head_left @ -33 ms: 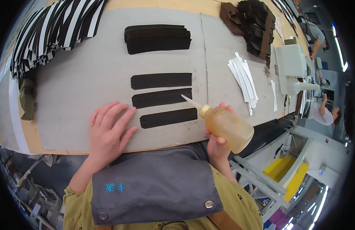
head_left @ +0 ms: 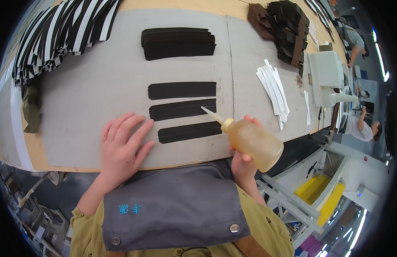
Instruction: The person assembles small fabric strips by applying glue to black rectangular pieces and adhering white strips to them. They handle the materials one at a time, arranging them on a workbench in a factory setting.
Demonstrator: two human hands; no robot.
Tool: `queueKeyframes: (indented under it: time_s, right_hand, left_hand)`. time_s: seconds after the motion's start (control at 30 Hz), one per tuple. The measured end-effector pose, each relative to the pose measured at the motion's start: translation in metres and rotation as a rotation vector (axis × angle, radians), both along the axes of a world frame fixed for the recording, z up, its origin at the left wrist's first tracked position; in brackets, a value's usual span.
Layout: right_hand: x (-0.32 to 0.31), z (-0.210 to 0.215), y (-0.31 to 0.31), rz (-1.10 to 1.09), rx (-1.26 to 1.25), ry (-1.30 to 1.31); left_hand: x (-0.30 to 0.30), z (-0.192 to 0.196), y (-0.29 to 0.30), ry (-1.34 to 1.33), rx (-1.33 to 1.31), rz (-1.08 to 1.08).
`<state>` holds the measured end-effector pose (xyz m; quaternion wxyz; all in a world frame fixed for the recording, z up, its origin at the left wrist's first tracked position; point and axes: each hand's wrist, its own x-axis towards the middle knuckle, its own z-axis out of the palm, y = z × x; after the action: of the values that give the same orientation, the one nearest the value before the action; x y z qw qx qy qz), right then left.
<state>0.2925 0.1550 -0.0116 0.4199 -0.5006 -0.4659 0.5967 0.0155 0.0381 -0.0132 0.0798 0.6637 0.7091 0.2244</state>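
Note:
My right hand point(head_left: 245, 158) is closed round a squeeze bottle point(head_left: 255, 143) of cloudy amber liquid. Its pale, narrow nozzle points left, the tip at the right part of the middle black strip point(head_left: 177, 110). A thin line runs along that strip near the tip. One more black strip point(head_left: 182, 91) lies just beyond it and another black strip point(head_left: 187, 132) just nearer, all roughly parallel. My left hand point(head_left: 126, 143) lies on the grey board with fingers spread and holds nothing. Its fingertips are by the left ends of the two nearer strips.
A stack of black strips point(head_left: 179, 45) lies farther back on the grey board point(head_left: 87, 90). Black-and-white strips point(head_left: 61, 36) fan out at far left. White strips point(head_left: 273, 92), a dark bundle point(head_left: 286, 34) and a white container point(head_left: 325, 70) are at right. Other people are beyond.
The bottle's nozzle tip has shifted slightly left along the middle strip. My left hand and the strips keep their places.

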Motion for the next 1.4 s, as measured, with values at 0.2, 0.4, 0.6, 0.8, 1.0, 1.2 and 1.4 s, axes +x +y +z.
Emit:
queueKeyframes:
  time_s: [0.2,0.4,0.6,0.8,1.0,1.2,1.4]
  right_hand:
    - [-0.018,-0.003,-0.005,0.155,0.003,-0.038]
    - [-0.029,-0.01,-0.001,0.404,0.132,-0.073]
    - [-0.045,-0.011,0.005,0.536,0.228,-0.12]
    - [-0.041,-0.005,0.01,0.281,-0.05,0.249]
    - [-0.01,-0.005,0.038,-0.059,0.007,0.476]
    - [0.006,-0.014,0.039,-0.15,-0.012,0.353]
    - [0.005,-0.013,0.037,-0.145,0.0,0.259]
  left_hand:
    - [-0.003,-0.002,-0.001,-0.03,0.015,-0.013]
    - [-0.003,-0.001,-0.001,-0.024,0.012,-0.011]
    - [-0.003,-0.003,-0.002,-0.024,0.003,-0.005]
    - [-0.003,-0.001,0.0,-0.031,0.009,-0.005]
    - [-0.013,0.0,0.004,-0.157,-0.04,-0.008]
    - [-0.031,0.006,0.038,0.062,-0.121,-0.036]
    - [-0.028,0.003,0.039,0.095,-0.145,-0.048]
